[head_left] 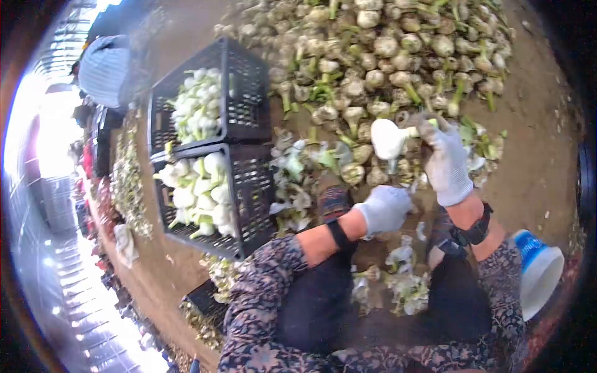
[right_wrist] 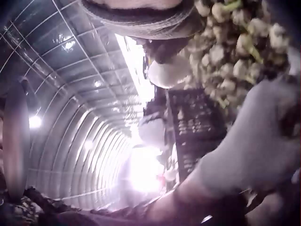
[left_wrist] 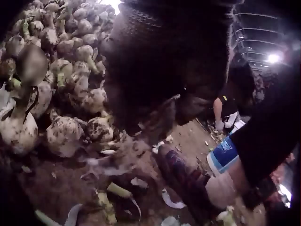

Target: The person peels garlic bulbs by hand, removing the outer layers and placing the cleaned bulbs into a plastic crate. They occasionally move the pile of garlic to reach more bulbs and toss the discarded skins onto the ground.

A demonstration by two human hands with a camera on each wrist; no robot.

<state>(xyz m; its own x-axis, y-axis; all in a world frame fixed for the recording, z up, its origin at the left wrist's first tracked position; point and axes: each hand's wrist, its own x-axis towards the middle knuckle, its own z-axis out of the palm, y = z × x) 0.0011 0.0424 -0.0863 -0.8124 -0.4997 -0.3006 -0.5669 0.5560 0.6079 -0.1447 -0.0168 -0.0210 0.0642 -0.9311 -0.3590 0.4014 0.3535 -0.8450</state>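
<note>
In the head view, my gloved right hand (head_left: pixel 444 161) grips the green stem of a clean white garlic bulb (head_left: pixel 387 140). The bulb hangs to the left of the fingers, above the pile. My gloved left hand (head_left: pixel 385 209) is just below it, fingers curled in; I cannot tell what it holds. A thin grey sliver (head_left: pixel 392 166) shows between this hand and the bulb. In the right wrist view the white bulb (right_wrist: pixel 169 71) appears under the cuff, and the left glove (right_wrist: pixel 249 141) is at the right. The left wrist view is mostly filled by a dark, shadowed glove.
Unpeeled garlic (head_left: pixel 385 46) is heaped ahead. Two black crates (head_left: pixel 252 193) of white bulbs stand at the left. Peeled skins (head_left: pixel 404 280) litter the ground between the legs. A blue-and-white bucket (head_left: pixel 541 267) is at the right. Another person's cap (head_left: pixel 104 69) shows at the far left.
</note>
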